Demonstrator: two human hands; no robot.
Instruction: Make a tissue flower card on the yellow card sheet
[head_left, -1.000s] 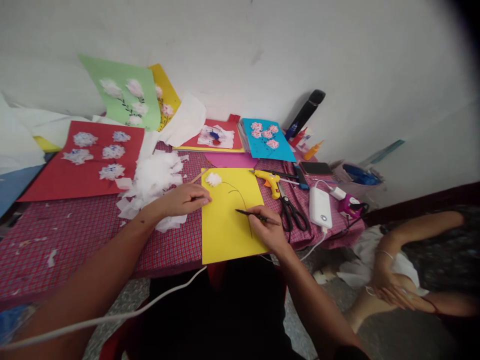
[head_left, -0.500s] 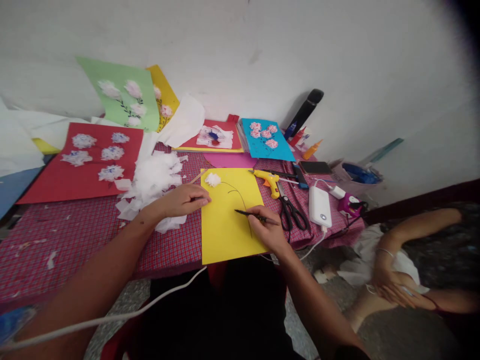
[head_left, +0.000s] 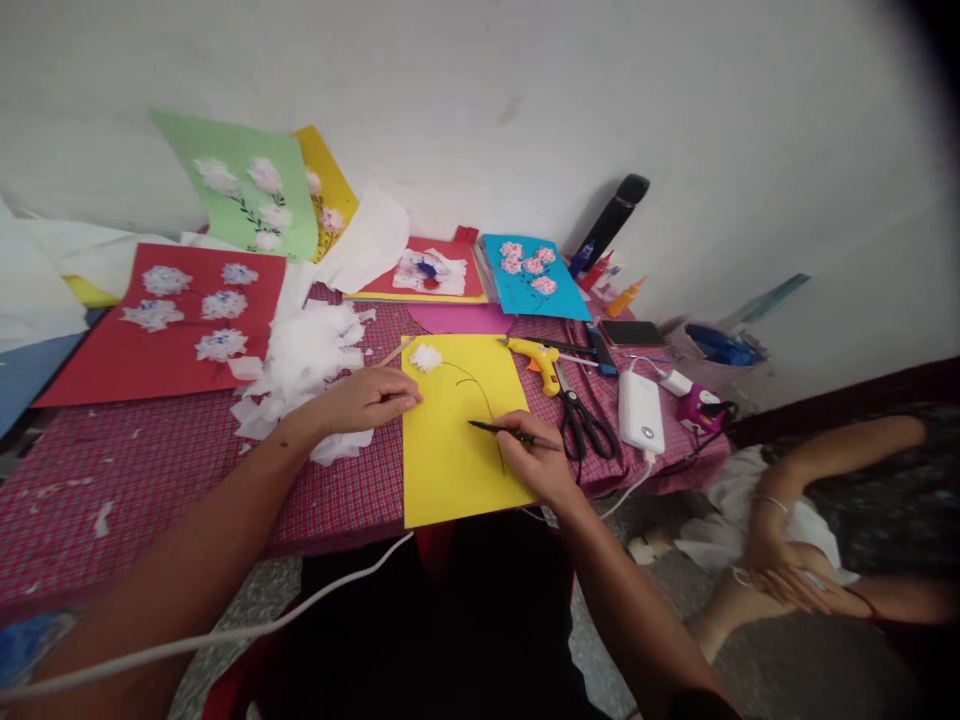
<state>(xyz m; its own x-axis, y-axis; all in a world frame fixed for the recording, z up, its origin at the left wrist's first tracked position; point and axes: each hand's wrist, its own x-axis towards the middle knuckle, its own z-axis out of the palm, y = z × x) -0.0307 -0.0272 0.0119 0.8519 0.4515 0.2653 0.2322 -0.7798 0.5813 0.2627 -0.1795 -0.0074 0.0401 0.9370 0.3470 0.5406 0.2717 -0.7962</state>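
A yellow sheet of paper (head_left: 450, 450) lies at the table's front edge. Near its top left corner sits a white crumpled-tissue flower (head_left: 426, 358), and thin dark curved lines run from there down to the right. My right hand (head_left: 531, 455) grips a slim black pen (head_left: 487, 427), its pointed tip over the middle of the sheet; whether the tip touches cannot be made out. Curled on the sheet's left edge, my left hand (head_left: 379, 398) has its fingers closed, with nothing visible in them. Left of that hand lies a pile of white tissue pieces (head_left: 311, 350).
A yellow glue gun (head_left: 538, 362), black scissors (head_left: 589, 425) and a white power bank (head_left: 640, 412) lie to the right. Flower pictures on red (head_left: 97, 345), green (head_left: 225, 225) and blue (head_left: 517, 300) paper stand behind. Another person's hands (head_left: 787, 570) rest at the lower right.
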